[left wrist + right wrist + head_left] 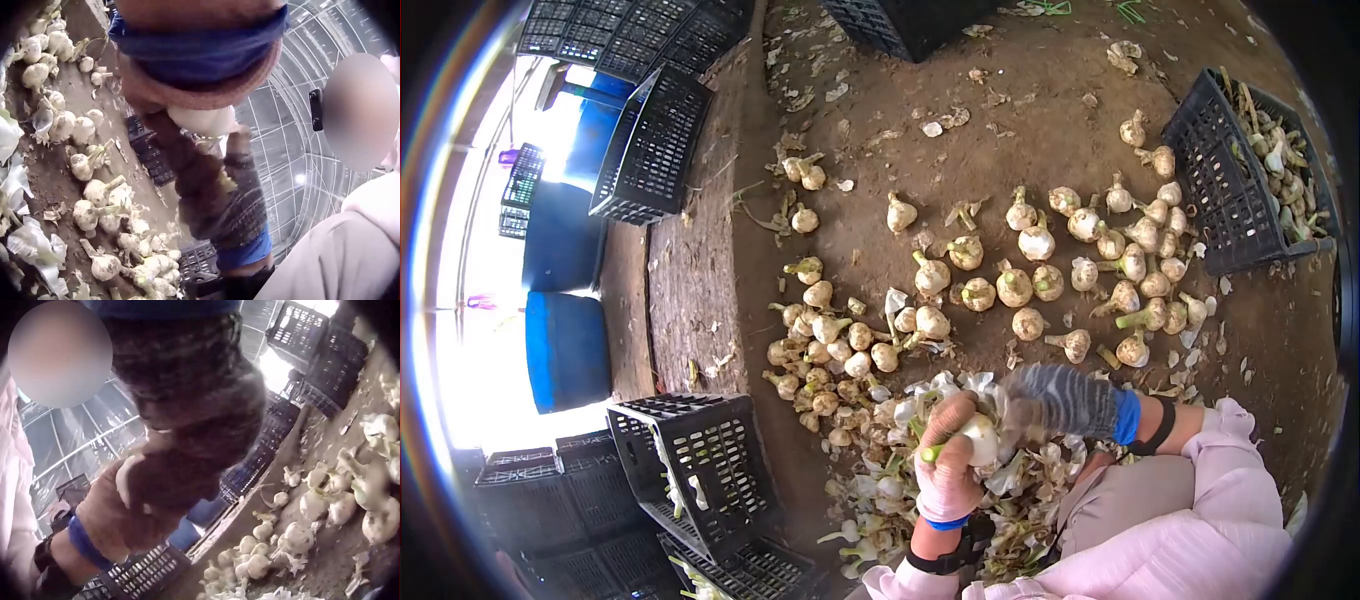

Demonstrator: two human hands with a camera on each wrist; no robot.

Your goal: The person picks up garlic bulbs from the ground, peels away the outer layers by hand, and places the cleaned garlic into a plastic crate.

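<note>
My left hand (950, 450), in a pinkish glove with a blue cuff, grips a white peeled bulb (981, 438) with a green stem stub, just above my lap. My right hand (1028, 405), in a grey knit glove with a blue cuff, meets the bulb from the right, its fingers curled onto it and blurred. In the left wrist view the bulb (203, 119) shows under the pink glove, with the grey glove (234, 206) below it. The right wrist view has the grey glove (187, 387) covering most of the bulb (128, 481).
Loose white skins (900, 480) pile around my knees. Several unpeeled bulbs (1040, 270) lie across the dirt floor. A black crate (1245, 190) with trimmings stands at right, an empty black crate (700, 470) at lower left, more crates and blue barrels (565, 350) farther left.
</note>
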